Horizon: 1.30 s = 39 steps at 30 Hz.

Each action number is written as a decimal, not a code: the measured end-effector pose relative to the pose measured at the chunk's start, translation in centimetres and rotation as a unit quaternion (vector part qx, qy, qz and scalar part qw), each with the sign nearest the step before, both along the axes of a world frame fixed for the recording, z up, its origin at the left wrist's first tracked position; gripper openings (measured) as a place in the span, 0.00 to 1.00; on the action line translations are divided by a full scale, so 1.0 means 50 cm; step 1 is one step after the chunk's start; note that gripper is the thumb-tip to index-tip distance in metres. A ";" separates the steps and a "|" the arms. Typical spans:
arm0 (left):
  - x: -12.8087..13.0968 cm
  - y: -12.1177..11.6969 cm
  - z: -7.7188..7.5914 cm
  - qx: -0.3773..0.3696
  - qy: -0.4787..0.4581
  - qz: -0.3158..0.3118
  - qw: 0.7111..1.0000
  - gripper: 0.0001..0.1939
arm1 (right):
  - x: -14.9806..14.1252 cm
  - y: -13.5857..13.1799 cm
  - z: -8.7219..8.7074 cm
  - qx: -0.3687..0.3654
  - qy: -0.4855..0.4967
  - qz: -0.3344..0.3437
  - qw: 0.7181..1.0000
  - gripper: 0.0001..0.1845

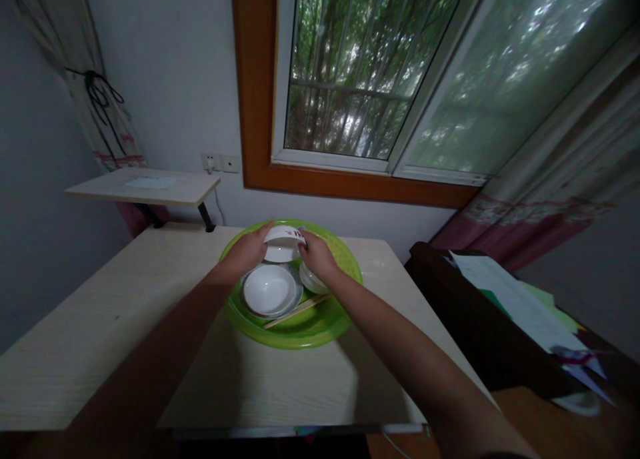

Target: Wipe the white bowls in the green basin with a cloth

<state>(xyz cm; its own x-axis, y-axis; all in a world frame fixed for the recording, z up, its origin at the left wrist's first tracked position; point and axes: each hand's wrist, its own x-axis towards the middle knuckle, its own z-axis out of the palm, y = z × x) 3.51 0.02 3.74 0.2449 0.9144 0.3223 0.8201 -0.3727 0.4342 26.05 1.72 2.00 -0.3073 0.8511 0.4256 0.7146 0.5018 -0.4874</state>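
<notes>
A round green basin (320,329) sits at the far middle of a pale wooden table (125,339). Over its far side, both hands grip a small white bowl (283,243) with red marks on its side, turned rim down. My left hand (250,251) holds its left side and my right hand (316,255) its right side, fingers curled round the rim. Inside the basin lie a white plate (269,290), another white bowl (312,282) partly under my right hand, and a pair of wooden chopsticks (296,310).
A small raised shelf (145,185) stands at the table's far left corner, by a wall socket (220,162). A barred window (350,79) is behind the basin. To the right, a dark cabinet (480,325) carries papers (520,299). Curtains hang on both sides.
</notes>
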 end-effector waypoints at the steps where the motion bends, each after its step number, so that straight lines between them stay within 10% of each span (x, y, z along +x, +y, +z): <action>1: 0.000 0.001 -0.002 0.000 0.018 0.005 1.000 0.36 | 0.000 -0.002 0.002 0.001 -0.010 0.000 1.000 0.24; 15: 0.002 -0.001 -0.009 -0.019 0.169 0.011 0.985 0.42 | -0.011 -0.025 0.014 -0.012 -0.115 -0.018 0.993 0.31; 39: 0.001 0.002 -0.007 -0.015 0.015 0.005 1.000 0.32 | 0.003 0.001 0.007 -0.015 0.043 -0.048 0.998 0.23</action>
